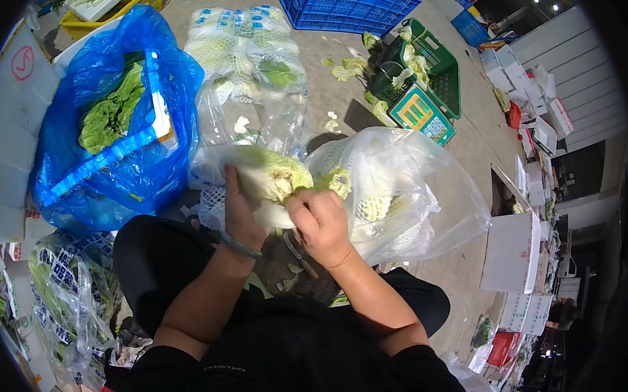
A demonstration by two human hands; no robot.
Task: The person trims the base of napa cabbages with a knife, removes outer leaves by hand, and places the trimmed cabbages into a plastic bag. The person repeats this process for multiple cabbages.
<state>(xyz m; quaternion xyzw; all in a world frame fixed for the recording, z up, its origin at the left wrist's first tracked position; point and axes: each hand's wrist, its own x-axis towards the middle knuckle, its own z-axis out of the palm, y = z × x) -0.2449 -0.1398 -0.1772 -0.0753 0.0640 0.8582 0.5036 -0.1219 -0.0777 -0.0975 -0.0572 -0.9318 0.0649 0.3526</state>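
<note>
My left hand (245, 216) holds a pale Chinese cabbage (285, 179), partly blurred, with brown spots on its side. Against the cabbage's near end, my right hand (320, 226) pinches what looks like a pale outer leaf (276, 215). A yellowish leaf piece (337, 182) shows just beyond my right fingers. Under my hands, a knife (300, 255) lies between my legs. To the right sits a clear plastic bag (453, 210) with cabbages in white foam nets (372, 207). Beyond my left hand lies another clear bag (246, 62) packed with netted cabbages.
At the left, a blue plastic bag (183, 80) lines a foam box holding green leaves (117, 111). A green crate (450, 88) with leaf scraps stands ahead, a digital scale (421, 115) leaning near it. Farther off are a blue crate (347, 6) and white boxes (510, 251).
</note>
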